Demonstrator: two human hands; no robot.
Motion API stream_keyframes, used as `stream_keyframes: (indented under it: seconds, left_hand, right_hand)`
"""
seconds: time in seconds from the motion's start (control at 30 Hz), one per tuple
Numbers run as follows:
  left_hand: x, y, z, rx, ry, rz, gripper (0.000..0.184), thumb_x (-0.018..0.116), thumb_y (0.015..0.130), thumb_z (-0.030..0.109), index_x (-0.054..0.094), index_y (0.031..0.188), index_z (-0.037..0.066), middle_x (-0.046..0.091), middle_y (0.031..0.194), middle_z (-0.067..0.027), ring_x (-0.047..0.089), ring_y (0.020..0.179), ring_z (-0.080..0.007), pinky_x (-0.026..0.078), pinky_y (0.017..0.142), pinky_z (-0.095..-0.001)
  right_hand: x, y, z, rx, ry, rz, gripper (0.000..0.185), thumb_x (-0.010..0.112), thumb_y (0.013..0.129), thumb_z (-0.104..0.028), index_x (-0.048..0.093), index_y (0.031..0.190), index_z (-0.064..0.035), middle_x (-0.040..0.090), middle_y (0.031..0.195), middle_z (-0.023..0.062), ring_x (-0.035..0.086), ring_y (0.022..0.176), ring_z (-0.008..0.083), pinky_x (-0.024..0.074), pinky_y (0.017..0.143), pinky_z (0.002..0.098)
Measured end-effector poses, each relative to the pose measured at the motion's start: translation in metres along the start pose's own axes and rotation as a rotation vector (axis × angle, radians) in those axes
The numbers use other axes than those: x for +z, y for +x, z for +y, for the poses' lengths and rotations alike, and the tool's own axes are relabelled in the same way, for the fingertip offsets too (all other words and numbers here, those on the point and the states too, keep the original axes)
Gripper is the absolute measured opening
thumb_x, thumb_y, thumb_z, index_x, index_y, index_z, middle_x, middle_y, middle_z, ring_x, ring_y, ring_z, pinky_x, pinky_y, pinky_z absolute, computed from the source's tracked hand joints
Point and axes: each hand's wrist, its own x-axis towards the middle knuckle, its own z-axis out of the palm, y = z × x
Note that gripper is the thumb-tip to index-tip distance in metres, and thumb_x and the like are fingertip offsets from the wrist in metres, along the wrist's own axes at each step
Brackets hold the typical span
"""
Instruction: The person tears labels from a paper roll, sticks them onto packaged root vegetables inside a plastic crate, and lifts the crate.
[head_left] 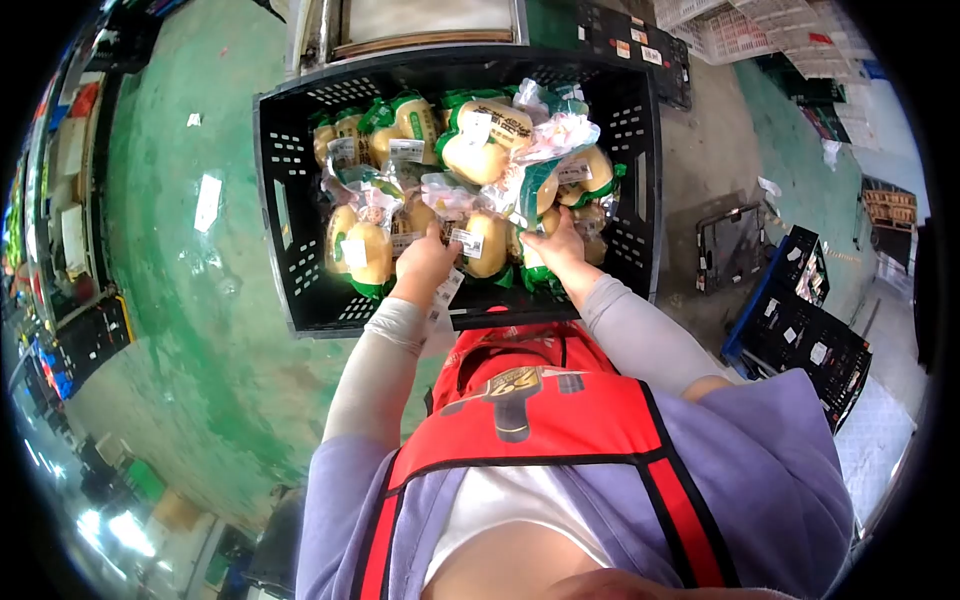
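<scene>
A black plastic crate (pixel 455 321) holds several clear plastic bags of pale-yellow, rounded produce (pixel 370 252) with green trim and white labels; I cannot tell the exact kind. My left hand (pixel 427 264) reaches over the crate's near side among the front bags. Its fingertips are partly hidden, so its grip is unclear. A strip of white printed labels (pixel 447 292) hangs beside that wrist. To the right, my right hand (pixel 562 250) has thumb and fingers around the lower part of a bag (pixel 545 192). More bags (pixel 475 155) lie piled behind, some with pinkish crumpled plastic.
Beyond the crate stands a pale framed surface (pixel 430 18). At right are a dark crate (pixel 806 345) and a flat black piece (pixel 730 248) on the floor. Stacked shelving (pixel 70 190) lines the left, past a green floor (pixel 230 290) with paper scraps.
</scene>
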Motion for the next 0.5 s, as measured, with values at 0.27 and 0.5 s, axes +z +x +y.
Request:
stream_keyframes:
  seconds: [0.27, 0.5]
  left_hand:
    - [0.002, 0.006, 0.001, -0.061, 0.033, 0.119, 0.061, 0.062, 0.077, 0.045, 0.045, 0.118, 0.002, 0.063, 0.102, -0.0161, 0.061, 0.094, -0.0296, 0.049, 0.078, -0.0382]
    - [-0.016, -0.031, 0.007, 0.025, -0.087, 0.198, 0.055, 0.064, 0.075, 0.045, 0.053, 0.110, 0.003, 0.064, 0.093, -0.0174, 0.062, 0.088, -0.0329, 0.049, 0.074, -0.0400]
  right_hand:
    - [-0.064, -0.012, -0.044, -0.637, 0.350, 0.307, 0.048, 0.068, 0.071, -0.008, 0.050, 0.115, -0.0014, 0.056, 0.107, 0.0150, 0.053, 0.101, 0.0305, 0.0423, 0.088, 0.0351]
    - [-0.107, 0.061, -0.162, -0.838, -0.274, 0.158, 0.054, 0.066, 0.072, -0.039, 0.058, 0.108, -0.0007, 0.057, 0.110, 0.0184, 0.054, 0.103, 0.0311, 0.0436, 0.086, 0.0357]
